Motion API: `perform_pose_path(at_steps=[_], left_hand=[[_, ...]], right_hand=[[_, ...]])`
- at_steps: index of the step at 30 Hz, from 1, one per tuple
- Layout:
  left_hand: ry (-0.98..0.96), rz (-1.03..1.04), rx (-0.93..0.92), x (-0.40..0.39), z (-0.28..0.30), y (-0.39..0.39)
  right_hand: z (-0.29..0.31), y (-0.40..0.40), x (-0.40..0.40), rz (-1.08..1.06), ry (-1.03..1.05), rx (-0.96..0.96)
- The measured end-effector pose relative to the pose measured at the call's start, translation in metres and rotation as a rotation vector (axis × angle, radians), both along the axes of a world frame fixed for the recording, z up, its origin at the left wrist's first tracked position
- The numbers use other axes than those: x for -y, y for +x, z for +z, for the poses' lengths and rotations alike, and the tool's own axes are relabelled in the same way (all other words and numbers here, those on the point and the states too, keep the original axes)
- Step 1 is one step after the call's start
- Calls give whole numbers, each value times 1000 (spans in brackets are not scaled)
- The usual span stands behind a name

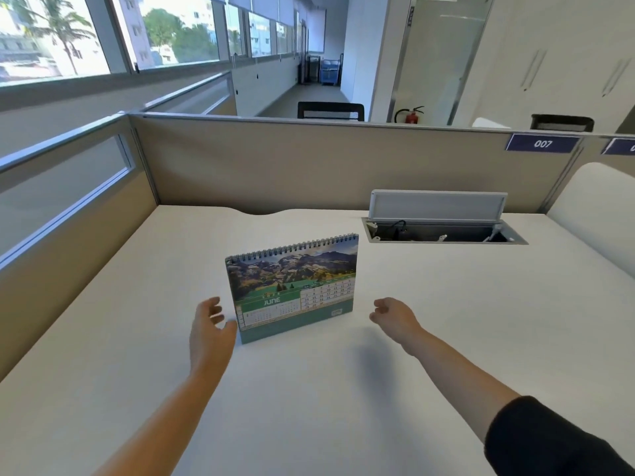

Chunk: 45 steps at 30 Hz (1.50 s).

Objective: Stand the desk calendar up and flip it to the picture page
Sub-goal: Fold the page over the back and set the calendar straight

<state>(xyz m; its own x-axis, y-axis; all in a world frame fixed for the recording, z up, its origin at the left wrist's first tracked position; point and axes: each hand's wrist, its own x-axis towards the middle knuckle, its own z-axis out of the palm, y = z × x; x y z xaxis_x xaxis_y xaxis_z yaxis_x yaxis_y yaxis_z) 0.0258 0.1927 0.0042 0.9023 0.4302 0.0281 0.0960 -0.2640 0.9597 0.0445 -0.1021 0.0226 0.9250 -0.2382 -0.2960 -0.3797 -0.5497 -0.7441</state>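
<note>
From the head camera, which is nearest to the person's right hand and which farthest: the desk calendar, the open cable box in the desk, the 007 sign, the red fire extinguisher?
Starting at the right hand:
1. Desk calendar, standing just to its left.
2. Open cable box, set into the desk behind it.
3. 007 sign, up on the partition.
4. Fire extinguisher, beyond the partition.

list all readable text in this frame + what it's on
"JUNE": green band on the standing spiral-bound desk calendar with the mountain picture.
"007": dark blue number plate on the beige partition.
Year above "JUNE": too blurred to read.
Date grid and small month grids on the calendar: numerals show, too small to read reliably.
Small logo at the calendar's lower right: unreadable.
Second blue plate at the right edge: cut off.
</note>
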Motion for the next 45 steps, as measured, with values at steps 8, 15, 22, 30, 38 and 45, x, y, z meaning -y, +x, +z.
perform_pose_path(at_steps=[8,15,22,30,38,45], left_hand=[[110,-166,-320,12,-26,16],[176,-156,-238,10,-26,47],[260,-147,-165,17,5,141],[250,-168,-152,34,12,248],[280,-122,-177,37,-11,289],[300,-154,-227,34,-22,293]], right_hand=[[-14,32,-23,120,-85,-15],[-30,66,-25,71,-23,70],[-8,146,-22,-4,-13,149],[-3,239,-13,-74,-77,157],[-13,282,-16,-140,-151,175],[-20,288,-20,-115,-65,159]])
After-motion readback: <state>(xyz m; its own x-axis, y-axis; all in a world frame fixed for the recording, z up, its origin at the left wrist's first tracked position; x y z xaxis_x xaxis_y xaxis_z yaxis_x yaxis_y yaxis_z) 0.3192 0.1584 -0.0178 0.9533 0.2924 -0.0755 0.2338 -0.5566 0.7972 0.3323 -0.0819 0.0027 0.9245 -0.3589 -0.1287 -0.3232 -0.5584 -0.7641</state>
